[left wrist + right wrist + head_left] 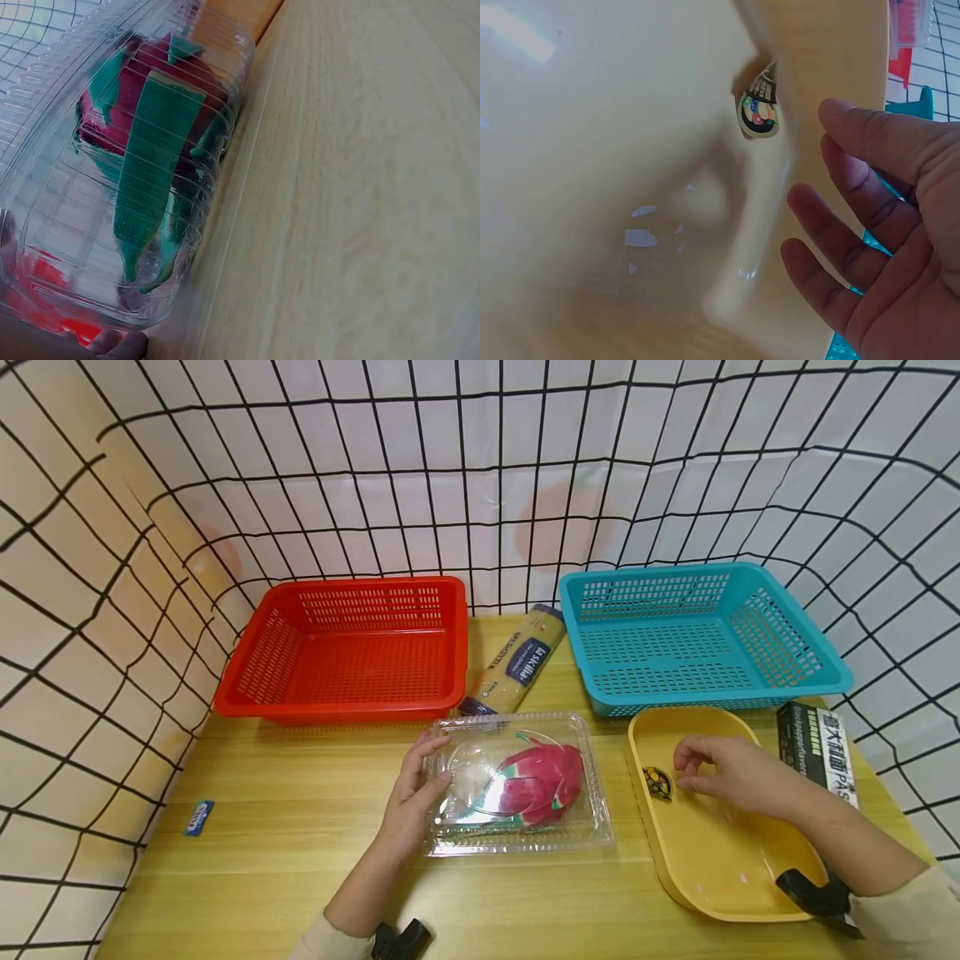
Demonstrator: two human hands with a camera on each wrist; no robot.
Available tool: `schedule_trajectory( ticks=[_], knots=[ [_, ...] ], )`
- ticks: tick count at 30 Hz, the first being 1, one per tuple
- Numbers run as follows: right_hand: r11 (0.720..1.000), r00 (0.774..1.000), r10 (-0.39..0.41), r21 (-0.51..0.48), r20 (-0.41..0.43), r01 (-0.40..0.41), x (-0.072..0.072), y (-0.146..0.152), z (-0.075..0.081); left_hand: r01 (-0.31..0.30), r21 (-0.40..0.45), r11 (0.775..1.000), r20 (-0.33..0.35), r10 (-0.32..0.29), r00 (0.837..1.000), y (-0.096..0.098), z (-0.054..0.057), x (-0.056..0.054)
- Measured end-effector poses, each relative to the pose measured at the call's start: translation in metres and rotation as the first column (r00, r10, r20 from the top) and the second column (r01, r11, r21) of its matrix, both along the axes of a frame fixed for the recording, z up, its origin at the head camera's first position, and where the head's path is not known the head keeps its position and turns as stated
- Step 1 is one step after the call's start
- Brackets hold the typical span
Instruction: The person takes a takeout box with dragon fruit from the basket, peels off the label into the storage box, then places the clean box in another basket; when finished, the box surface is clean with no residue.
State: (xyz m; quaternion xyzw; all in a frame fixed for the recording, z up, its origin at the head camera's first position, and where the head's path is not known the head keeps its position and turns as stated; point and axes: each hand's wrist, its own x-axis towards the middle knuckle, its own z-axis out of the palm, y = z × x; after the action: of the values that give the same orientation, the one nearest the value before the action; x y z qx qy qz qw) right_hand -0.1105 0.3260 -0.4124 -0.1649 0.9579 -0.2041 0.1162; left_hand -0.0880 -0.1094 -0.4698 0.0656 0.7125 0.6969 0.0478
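A clear plastic clamshell box (465,839) lies on the table with a dragon fruit (542,781) inside, its skin pink with green tips. My left hand (411,793) grips the box by its left side, thumb over the lid; in the left wrist view the fingertips (124,343) show at its lower corner. Over the yellow tray (720,860) is my right hand (738,772), its fingers loosely bent and apart, holding nothing. Just left of those fingers, a small dark round piece with a colourful print (657,783) leans against the tray's inner left wall.
At the back stand a red basket (345,706) and a blue basket (705,697), a spaghetti packet (521,660) between them. A dark pasta box (813,747) lies right of the tray. One small blue packet (198,818) is at far left. Black wire mesh (498,468) surrounds the table.
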Motion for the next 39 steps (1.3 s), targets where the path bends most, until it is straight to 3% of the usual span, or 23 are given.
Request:
schedule_trajectory(
  ticks=[4,9,15,19,25,29,39],
  knots=[
    [0.999,0.999,-0.034,-0.009,0.008,0.034,-0.001,0.002,0.007,-0.006,-0.006,1.000,0.003,0.006,1.000,0.000,0.000,0.000],
    [0.996,0.993,-0.086,-0.023,-0.077,0.084,-0.005,0.011,0.021,-0.012,-0.009,1.000,-0.001,0.012,1.000,0.000,0.000,-0.001],
    [0.976,0.966,-0.209,-0.099,-0.152,0.196,-0.020,0.032,0.037,-0.012,-0.013,1.000,-0.005,0.012,1.000,0.000,0.000,-0.001],
    [0.969,0.958,-0.238,-0.100,-0.157,0.224,-0.033,0.051,0.041,-0.008,-0.022,1.000,-0.008,0.008,1.000,0.000,0.000,0.000],
    [0.977,0.978,-0.206,-0.052,-0.022,0.205,-0.052,0.073,0.042,-0.003,-0.012,1.000,-0.015,0.003,1.000,0.000,0.000,0.000],
    [0.979,0.979,-0.196,-0.043,0.065,0.199,-0.060,0.078,0.037,-0.002,-0.010,1.000,-0.012,0.002,1.000,0.001,-0.001,-0.001],
    [0.992,0.984,-0.121,-0.026,0.130,0.126,-0.069,0.071,0.027,-0.002,-0.012,1.000,0.004,0.002,1.000,0.000,-0.001,0.000]
  ],
)
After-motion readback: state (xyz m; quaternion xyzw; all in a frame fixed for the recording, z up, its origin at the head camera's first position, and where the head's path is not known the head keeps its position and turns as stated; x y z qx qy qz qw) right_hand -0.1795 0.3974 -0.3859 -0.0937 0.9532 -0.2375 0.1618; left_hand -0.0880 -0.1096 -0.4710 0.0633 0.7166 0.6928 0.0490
